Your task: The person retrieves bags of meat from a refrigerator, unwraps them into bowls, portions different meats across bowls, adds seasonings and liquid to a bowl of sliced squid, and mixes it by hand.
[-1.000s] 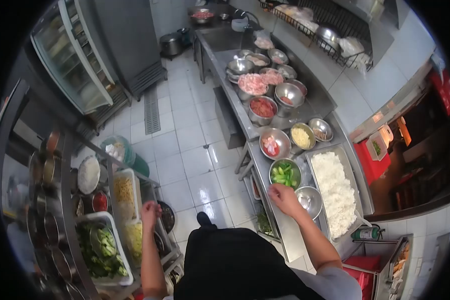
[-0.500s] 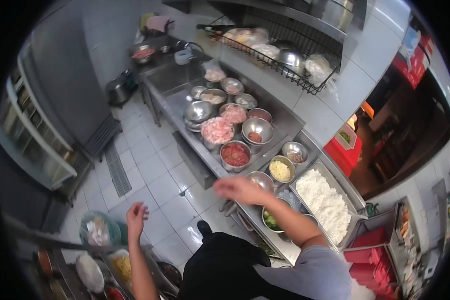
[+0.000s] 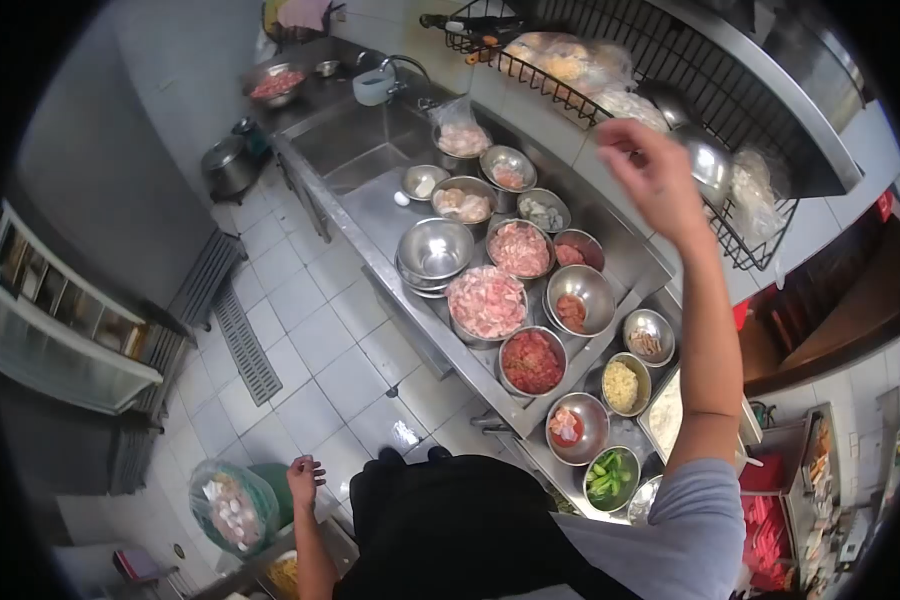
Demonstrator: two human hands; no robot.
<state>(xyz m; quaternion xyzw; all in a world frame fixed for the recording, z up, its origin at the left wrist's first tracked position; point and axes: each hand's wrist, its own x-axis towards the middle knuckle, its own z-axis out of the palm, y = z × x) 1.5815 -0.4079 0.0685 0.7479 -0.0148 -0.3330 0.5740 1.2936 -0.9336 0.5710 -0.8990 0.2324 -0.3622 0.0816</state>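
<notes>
My right hand (image 3: 658, 182) is raised in front of the wire rack (image 3: 555, 88), fingers loosely bent, nothing seen in them. Close by it on the rack lie an upturned steel bowl (image 3: 708, 170) and bagged food (image 3: 625, 105); whether the hand touches either I cannot tell. My left hand (image 3: 306, 480) hangs low over the floor with its fingers part bent and nothing visible in it. Beside it stands a bin lined with a clear bag (image 3: 232, 508). Below the rack, steel bowls hold sliced meat (image 3: 486, 302), minced meat (image 3: 532, 362) and green vegetables (image 3: 608, 480).
A steel counter (image 3: 370, 215) runs along the wall to a sink (image 3: 370, 150) with a tap. Stacked empty bowls (image 3: 436, 248) sit near its front edge. A tray of white food (image 3: 664, 415) is partly hidden behind my right arm. A floor drain (image 3: 247, 345) crosses the tiles.
My right hand has risen from above the counter's near end to the rack. The view has shifted, and my left hand hangs lower in it, nearer the bin.
</notes>
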